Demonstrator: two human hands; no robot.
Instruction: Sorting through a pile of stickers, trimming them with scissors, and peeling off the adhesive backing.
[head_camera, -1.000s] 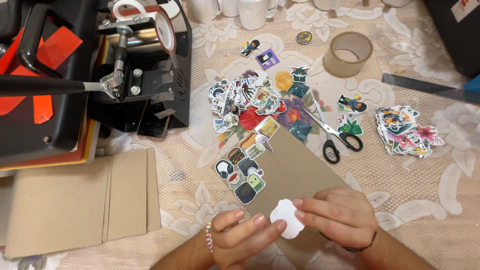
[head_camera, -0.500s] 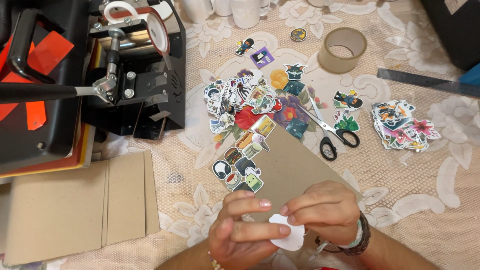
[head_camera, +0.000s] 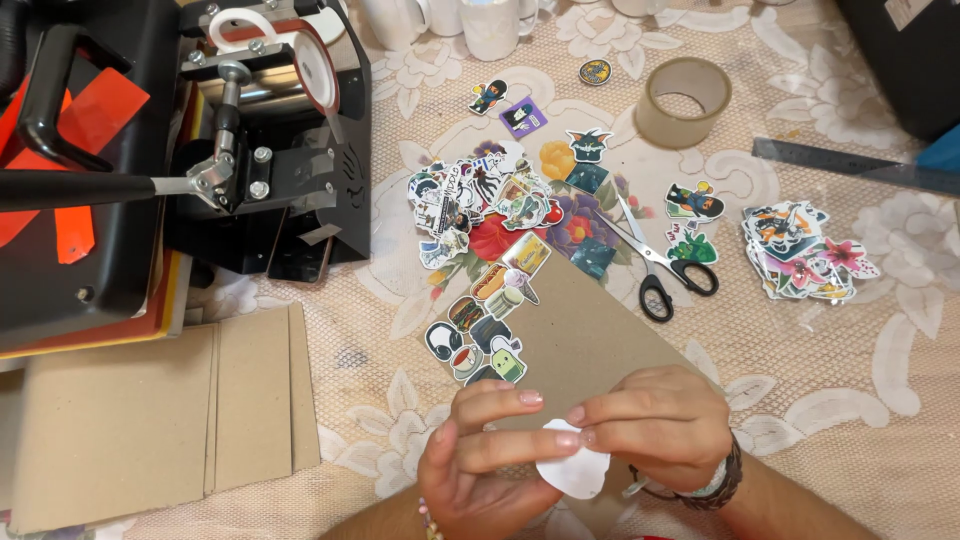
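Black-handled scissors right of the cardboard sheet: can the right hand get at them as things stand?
Probably yes, once freed: the right hand is pinching a white sticker backing. The black-handled scissors lie uncovered just beyond it, nothing between.

Even, soft light falls across my table — bright enough that nothing is lost, warm in tone. Shadows are faint: a thin one beside the scissors (head_camera: 665, 262), a deeper one under the black heat press (head_camera: 150, 170). The tape roll (head_camera: 684, 100) shows a mild sheen, no harsh glare. My fingers (head_camera: 520, 420) are slightly soft — the rest is sharp, with slight bending at the edges.
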